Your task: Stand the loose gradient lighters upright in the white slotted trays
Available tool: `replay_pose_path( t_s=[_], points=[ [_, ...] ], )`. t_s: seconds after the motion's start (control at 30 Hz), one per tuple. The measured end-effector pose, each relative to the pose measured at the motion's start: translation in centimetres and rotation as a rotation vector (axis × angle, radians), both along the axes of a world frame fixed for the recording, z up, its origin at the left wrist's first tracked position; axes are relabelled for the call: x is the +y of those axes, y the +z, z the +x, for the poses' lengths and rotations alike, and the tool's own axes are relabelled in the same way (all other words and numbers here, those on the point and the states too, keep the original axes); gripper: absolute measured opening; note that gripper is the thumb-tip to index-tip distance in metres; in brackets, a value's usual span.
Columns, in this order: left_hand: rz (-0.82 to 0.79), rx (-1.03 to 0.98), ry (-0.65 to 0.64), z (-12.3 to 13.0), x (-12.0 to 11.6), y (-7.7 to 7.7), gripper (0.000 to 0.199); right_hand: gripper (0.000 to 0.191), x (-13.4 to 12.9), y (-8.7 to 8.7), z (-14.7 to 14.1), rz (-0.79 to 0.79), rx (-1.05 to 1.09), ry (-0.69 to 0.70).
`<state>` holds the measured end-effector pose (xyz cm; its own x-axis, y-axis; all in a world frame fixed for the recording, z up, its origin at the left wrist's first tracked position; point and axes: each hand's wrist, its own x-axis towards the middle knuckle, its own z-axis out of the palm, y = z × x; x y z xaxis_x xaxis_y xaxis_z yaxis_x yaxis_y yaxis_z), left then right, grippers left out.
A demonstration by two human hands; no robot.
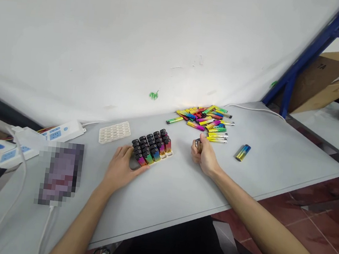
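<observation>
A white tray [168, 155] holds several rows of upright lighters [151, 146] with black tops and shiny multicoloured bodies. Two or so slots show bare at its front right corner. My left hand [121, 169] grips the tray's left side, thumb along the front edge and fingers round the back. To the right, my right hand [204, 155] is closed round a lighter [198, 143]; mostly its dark top shows, the rest hidden by the fingers. Behind that hand lies a loose pile of metallic lighters [205, 121]. One blue and yellow lighter [243, 153] lies apart, right of my right hand.
A second white tray [114, 132] with bare slots lies at the back left. Power strips [55, 133] with white cables and a pixelated object [61, 174] occupy the table's left. A wall stands behind; a blue metal frame [302, 64] and cardboard box [324, 81] are at right.
</observation>
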<state>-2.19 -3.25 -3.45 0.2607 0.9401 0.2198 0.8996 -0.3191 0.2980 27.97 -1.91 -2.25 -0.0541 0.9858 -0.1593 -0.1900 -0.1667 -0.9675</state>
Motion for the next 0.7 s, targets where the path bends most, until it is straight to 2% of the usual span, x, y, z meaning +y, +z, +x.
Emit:
replay_pose_path(
  t_s=[0.3, 0.43, 0.57, 0.7],
  points=[
    [-0.001, -0.014, -0.008, -0.02, -0.05, -0.07, 0.052, 0.051, 0.06, -0.58, -0.02, 0.013, 0.048, -0.019],
    [0.000, -0.019, -0.001, -0.05, -0.05, -0.05, 0.055, 0.053, 0.10, -0.90, -0.20, 0.035, 0.025, -0.039],
    [0.000, -0.016, 0.002, 0.01, -0.03, -0.08, 0.054, 0.055, 0.06, -0.99, -0.23, 0.132, 0.011, -0.031],
    [0.007, -0.012, -0.005, -0.04, -0.06, -0.13, 0.054, 0.038, -0.13, -0.56, -0.02, 0.258, -0.107, 0.022]
  ],
)
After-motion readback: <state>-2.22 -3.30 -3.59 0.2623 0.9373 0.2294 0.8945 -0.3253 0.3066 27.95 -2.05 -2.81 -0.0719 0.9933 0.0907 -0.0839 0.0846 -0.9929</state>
